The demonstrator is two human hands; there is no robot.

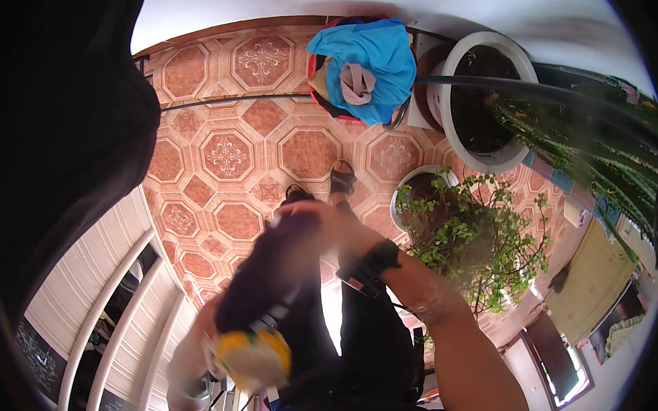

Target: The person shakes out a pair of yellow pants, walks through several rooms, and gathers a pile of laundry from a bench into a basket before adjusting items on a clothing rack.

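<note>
A dark purple piece of cloth [265,269] is stretched slantwise between my hands, in front of my legs. My right hand [325,224], blurred, grips its upper end with the fingers bent over it. At the lower end, my left hand [208,321] holds the edge, its fingers mostly hidden behind the fabric. A yellow and whitish item [253,356] hangs just below, close to the left hand; blur hides what it is. Black bands with small devices sit on my right wrist [379,260] and left wrist.
A basket holds a bright blue cloth [376,59] and a beige-pink cloth [357,84]. Thin dark bars [477,82] run beside it. A large white pot [454,117] and a leafy potted plant [471,234] stand right. Dark fabric [63,122] hangs left, above white slatted furniture [90,255].
</note>
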